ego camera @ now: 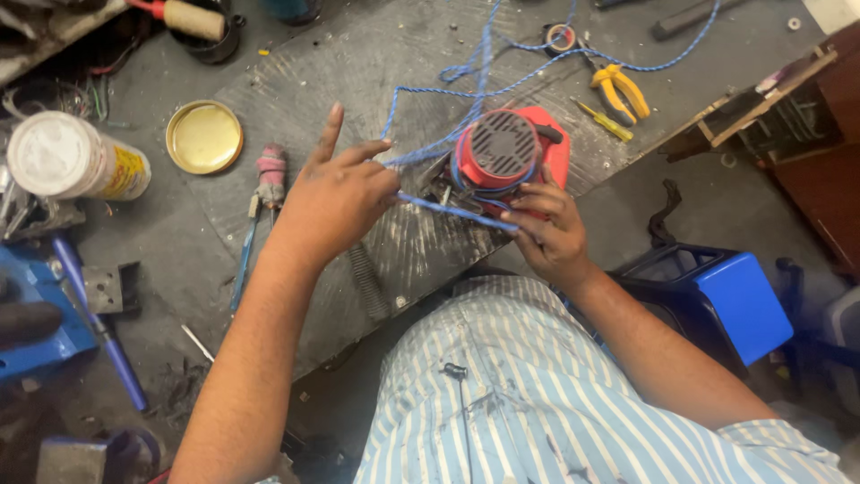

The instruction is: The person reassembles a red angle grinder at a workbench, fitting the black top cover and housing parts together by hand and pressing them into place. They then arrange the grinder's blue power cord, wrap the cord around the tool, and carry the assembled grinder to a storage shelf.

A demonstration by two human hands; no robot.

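The fingers of the left hand [336, 202] pinch a stretch of blue rope [448, 211] between thumb and middle fingers, while the index finger points up and away, free of anything. The fingers of the right hand [548, 231] are closed on the same stretch at its right end, so the rope runs taut and nearly level between the two hands, just in front of a red starter housing [512, 152] with a round dark grille on top. The right hand's fingertips also rest against the near edge of that housing. The rope wraps around the housing's rim, then trails away in loose loops toward the far side of the desk [358, 63], a grey, scuffed sheet.

Right of the housing and farther off lie yellow-handled pliers [618, 90] and a small yellow screwdriver [603, 120], with a roll of tape [561, 37] beyond them. Left of the left hand sit a pink-handled tool [269, 175] and, farther left, a round brass-coloured lid [204, 136]. A white can [72, 157] with a yellow label lies at the far left edge, above a blue vise [40, 305]. A coil spring [365, 278] rests near the left forearm. A blue stool [730, 300] stands to the right, beside the person's striped shirt.
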